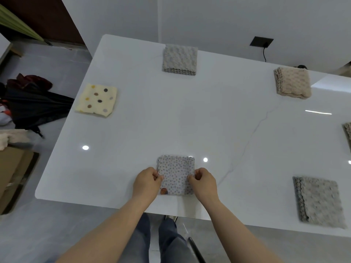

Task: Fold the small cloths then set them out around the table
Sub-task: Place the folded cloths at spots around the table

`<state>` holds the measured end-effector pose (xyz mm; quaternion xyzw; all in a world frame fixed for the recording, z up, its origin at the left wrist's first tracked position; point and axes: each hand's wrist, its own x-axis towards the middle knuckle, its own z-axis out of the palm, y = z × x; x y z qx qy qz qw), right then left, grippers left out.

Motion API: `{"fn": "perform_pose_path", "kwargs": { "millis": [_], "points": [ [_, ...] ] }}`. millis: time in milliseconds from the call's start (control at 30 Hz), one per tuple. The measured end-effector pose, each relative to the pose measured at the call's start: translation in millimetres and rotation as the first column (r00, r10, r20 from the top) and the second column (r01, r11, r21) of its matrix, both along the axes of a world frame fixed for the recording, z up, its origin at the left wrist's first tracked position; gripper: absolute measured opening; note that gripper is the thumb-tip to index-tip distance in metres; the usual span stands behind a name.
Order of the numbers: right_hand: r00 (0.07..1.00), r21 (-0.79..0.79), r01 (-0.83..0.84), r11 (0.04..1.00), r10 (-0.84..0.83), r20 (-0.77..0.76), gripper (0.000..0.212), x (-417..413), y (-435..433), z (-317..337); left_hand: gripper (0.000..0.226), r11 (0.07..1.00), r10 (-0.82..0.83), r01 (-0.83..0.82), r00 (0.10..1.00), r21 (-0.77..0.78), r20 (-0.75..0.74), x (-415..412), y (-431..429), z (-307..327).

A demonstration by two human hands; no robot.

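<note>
Both forearms are bare above faded blue jeans.

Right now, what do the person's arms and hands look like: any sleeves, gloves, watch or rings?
The left hand and right hand are ungloved, with no ring or watch that I can see. Both forearms are bare down to the frame's edge, so no sleeve shows. Blue jeans show below.
</note>
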<state>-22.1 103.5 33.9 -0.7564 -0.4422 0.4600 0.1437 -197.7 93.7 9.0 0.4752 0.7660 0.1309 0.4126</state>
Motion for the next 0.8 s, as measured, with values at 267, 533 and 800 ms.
{"fn": "perform_pose_path", "kwargs": {
  "millis": [267,533,800],
  "points": [
    [1.0,-0.045,0.016,0.999,-0.015,0.019,0.005,0.7,1.4,-8.9,0.015,0.999,0.003,-0.003,1.0,-0.032,-0.009,-0.6,-1.4,-6.3],
    [0.999,-0.072,0.028,0.997,-0.026,0.027,0.007,-0.4,-1.5,-11.9,0.015,0.999,-0.006,0.006,1.0,-0.035,-0.009,-2.7,-2.1,-6.8],
    [0.998,-0.059,0.045,0.997,-0.043,0.034,0.017,-2.3,-5.9,-8.8,0.011,0.999,0.024,-0.024,1.0,-0.034,0.003,-1.8,-3.7,-0.8]
  ]
}}
